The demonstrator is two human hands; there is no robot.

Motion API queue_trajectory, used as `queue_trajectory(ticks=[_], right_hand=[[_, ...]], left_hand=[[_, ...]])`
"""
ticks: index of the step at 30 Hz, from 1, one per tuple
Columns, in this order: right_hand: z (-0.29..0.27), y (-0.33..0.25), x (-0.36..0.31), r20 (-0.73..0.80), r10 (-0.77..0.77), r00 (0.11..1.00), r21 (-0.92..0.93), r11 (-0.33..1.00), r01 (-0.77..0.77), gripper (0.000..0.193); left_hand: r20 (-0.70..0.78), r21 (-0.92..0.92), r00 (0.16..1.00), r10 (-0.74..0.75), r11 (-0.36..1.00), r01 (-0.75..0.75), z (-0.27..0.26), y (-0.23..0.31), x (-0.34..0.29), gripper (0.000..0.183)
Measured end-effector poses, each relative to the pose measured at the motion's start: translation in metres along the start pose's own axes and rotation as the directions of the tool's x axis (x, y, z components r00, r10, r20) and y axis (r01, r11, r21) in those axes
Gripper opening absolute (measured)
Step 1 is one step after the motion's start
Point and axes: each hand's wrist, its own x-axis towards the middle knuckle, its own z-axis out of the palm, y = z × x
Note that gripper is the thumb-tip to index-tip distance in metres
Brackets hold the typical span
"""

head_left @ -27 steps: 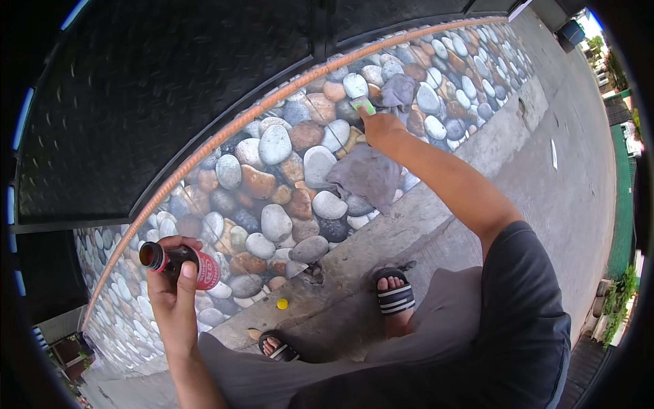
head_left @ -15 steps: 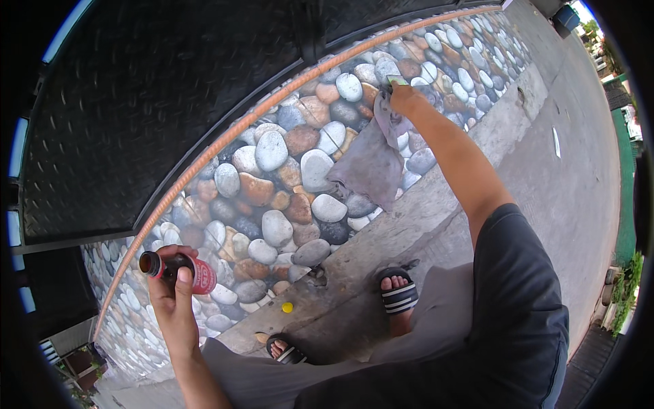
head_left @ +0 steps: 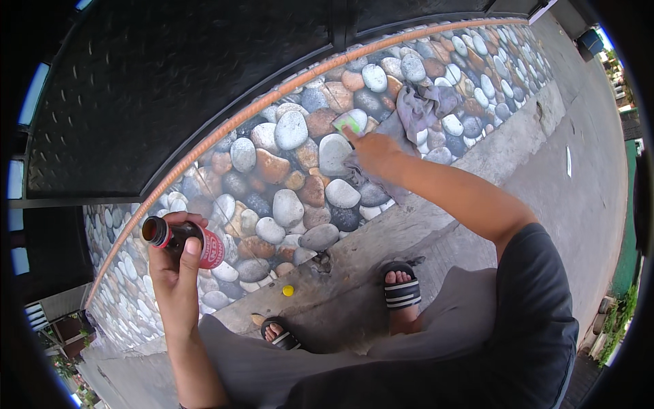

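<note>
Brown and red-labelled, the bottle [head_left: 178, 236] is tilted leftward in the raised left hand [head_left: 174, 279], thumb and fingers wrapped round it; its contents are hidden. The right arm [head_left: 453, 194] reaches forward beside the grey cloth [head_left: 430, 108], the right hand [head_left: 370, 148] gripping a green pad [head_left: 350, 122] at the pebbled surface [head_left: 293, 129].

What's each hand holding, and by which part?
Left hand: brown bottle, gripped around its shoulder, just below the neck. Right hand: small flat green thing, apparently pinched at its near edge; exact finger placement can't be told.
</note>
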Motion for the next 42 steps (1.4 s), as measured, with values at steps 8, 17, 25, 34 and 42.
queue_trajectory(ticks=[8, 17, 25, 34, 42], right_hand=[[0.026, -0.06, -0.006, 0.035, -0.096, 0.995, 0.313, 0.946, 0.08, 0.086], [0.036, -0.032, 0.029, -0.457, -0.149, 0.877, 0.3, 0.903, 0.309, 0.067], [0.006, 0.131, 0.042, -0.522, 0.458, 0.72, 0.309, 0.888, -0.341, 0.065], [0.029, 0.192, 0.092, -0.477, 0.487, 0.732, 0.275, 0.874, -0.401, 0.063], [0.027, 0.173, 0.088, -0.525, 0.175, 0.833, 0.045, 0.983, -0.178, 0.051]], left_hand=[[0.002, -0.011, 1.0, 0.021, 1.0, -0.021, 0.001, 0.003, -0.006, 0.029], [0.0, 0.019, 1.0, 0.017, 1.0, -0.017, 0.0, 0.0, -0.003, 0.03], [0.014, 0.05, 0.999, -0.029, 0.998, 0.029, -0.002, -0.004, 0.001, 0.035], [0.006, 0.041, 0.996, -0.087, 0.995, 0.086, -0.006, -0.018, 0.012, 0.032], [-0.047, 0.069, 0.99, -0.129, 0.989, 0.132, -0.009, -0.021, 0.013, 0.038]])
